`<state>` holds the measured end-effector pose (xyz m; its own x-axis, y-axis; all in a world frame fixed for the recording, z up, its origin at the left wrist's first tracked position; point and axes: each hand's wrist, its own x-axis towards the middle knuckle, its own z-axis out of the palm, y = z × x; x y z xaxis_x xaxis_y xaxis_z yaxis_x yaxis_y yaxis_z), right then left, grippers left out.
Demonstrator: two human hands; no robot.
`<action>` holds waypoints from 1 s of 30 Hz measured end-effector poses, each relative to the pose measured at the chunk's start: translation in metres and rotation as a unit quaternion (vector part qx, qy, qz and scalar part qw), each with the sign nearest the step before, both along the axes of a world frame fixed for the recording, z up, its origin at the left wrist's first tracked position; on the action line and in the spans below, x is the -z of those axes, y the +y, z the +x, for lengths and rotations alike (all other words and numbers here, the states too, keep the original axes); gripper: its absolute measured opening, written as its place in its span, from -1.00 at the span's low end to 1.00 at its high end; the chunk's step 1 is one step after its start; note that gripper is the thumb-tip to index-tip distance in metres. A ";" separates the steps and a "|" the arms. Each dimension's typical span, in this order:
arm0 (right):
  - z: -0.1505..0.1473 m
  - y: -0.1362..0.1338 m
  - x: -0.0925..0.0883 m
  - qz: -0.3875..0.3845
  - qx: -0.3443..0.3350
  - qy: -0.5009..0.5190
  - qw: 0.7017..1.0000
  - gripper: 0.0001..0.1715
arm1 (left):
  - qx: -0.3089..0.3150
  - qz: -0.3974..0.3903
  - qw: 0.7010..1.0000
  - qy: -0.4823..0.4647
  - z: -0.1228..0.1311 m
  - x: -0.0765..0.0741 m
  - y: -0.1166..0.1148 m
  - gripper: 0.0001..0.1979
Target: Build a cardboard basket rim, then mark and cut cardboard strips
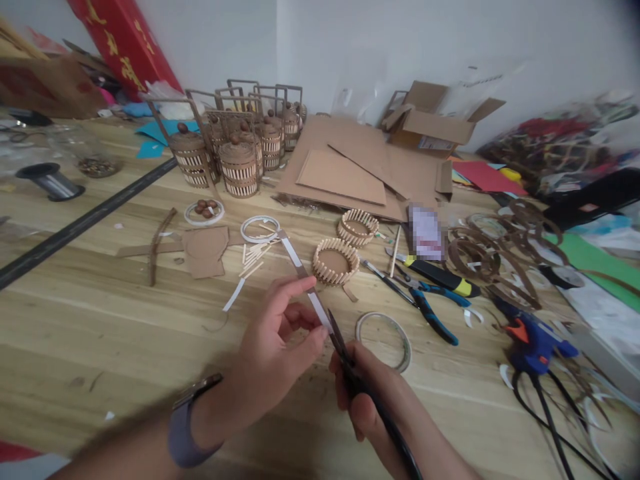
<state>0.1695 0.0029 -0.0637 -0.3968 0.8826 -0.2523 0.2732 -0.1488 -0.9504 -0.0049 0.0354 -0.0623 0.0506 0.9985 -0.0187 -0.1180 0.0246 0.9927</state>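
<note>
My left hand [280, 333] grips a narrow strip [291, 255], brown with white sections, between its fingers and thumb. The strip slants from the upper left down toward my right hand [375, 387]. That hand is closed around dark scissors [345, 350], whose blades are at the strip's lower end, by my left thumb. I cannot tell whether the blades touch the strip. Beyond the hands stand two rings of short wooden sticks, a nearer ring [335, 261] and a farther ring [358, 227]. A roll of tape [383, 341] lies just right of the scissors.
Small lidded baskets [239, 167] with tall handles crowd the back left. Cardboard sheets [345, 177] and an open carton [430, 127] lie behind. To the right are blue-handled pliers [434, 317], a utility knife [440, 275], a blue glue gun [537, 343] with its cable, and coiled brown strips [470, 250].
</note>
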 end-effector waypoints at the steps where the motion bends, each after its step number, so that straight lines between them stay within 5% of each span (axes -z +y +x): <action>1: 0.000 0.000 -0.001 0.002 0.000 0.000 1.000 -0.08 | -0.001 0.001 1.000 0.001 0.000 0.000 0.000 -0.50; 30: 0.003 0.000 0.022 0.082 -0.005 -0.006 0.997 -0.14 | -0.004 0.025 1.000 0.015 0.002 0.004 -0.001 -0.51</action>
<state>0.1728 0.0030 -0.0854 -0.4030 0.9085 -0.1105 0.2857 0.0102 -0.9583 -0.0028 0.0347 -0.0666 0.0432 0.9986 0.0290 -0.0891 -0.0250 0.9957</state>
